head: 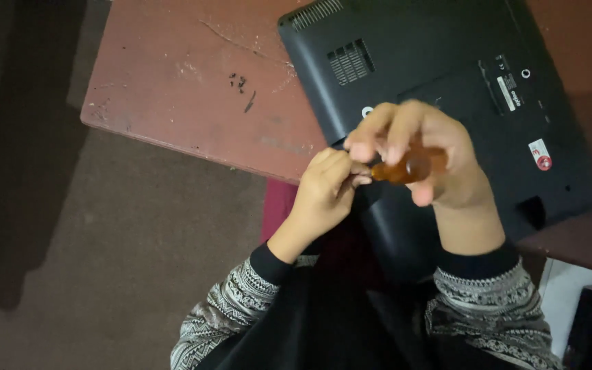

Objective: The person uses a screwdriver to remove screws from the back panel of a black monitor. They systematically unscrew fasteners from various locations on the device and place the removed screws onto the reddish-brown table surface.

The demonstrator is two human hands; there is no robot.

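Observation:
My right hand point(425, 154) is closed around the translucent amber handle of a screwdriver point(409, 166), held level above the laptop. My left hand point(327, 186) pinches at the tip end of that screwdriver with thumb and fingers; the shaft itself is hidden between the fingers. Under both hands lies a black laptop point(447, 75), upside down, its underside with vent slots and stickers facing up.
The laptop rests on a worn reddish-brown table point(186, 82). A few small dark screws or bits point(239, 83) lie on the table to the left of the laptop. Dark floor point(104, 260) lies beyond the table's edge. My patterned sleeves point(231, 305) fill the bottom.

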